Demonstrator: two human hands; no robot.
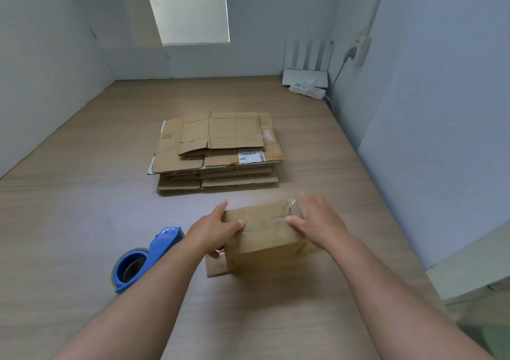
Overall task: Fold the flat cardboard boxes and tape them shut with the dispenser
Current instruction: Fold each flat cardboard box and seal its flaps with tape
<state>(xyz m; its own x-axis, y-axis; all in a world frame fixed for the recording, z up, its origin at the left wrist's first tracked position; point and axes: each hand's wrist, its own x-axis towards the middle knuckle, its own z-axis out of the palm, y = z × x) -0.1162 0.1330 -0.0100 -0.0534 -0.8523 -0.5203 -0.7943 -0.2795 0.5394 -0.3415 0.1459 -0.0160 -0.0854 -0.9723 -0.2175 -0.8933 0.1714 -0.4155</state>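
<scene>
— Quite a big table (82, 221) for one job. What is that pile out past the fingertips?

— The stack of flat boxes (218, 152), well beyond the fingers and not yet folded. I'd guess it sits there so that the next one is an easy reach.

— And the one being worked on?

— A folded box (262, 238), between the two hands. The left hand (212, 230) grips its left end, thumb over the top and lower fingers curled underneath, probably to steady it. The right hand (317, 219) has straight fingers laid along the far right side, and the thumb presses on top.

— Presses on what?

— A strip of clear tape (292, 208), right at that thumb, with its far end curling up loose. It seems to me the thumb is there to rub it flat.

— Where's the dispenser?

— The blue tape dispenser (143, 257) lies on the table, near the left wrist, with neither hand on it.

— Is the seam closed?

— Hard to tell, because the box is blurred. A flap (215, 268) pokes out below the left fingers, and the underside is hidden.
</scene>
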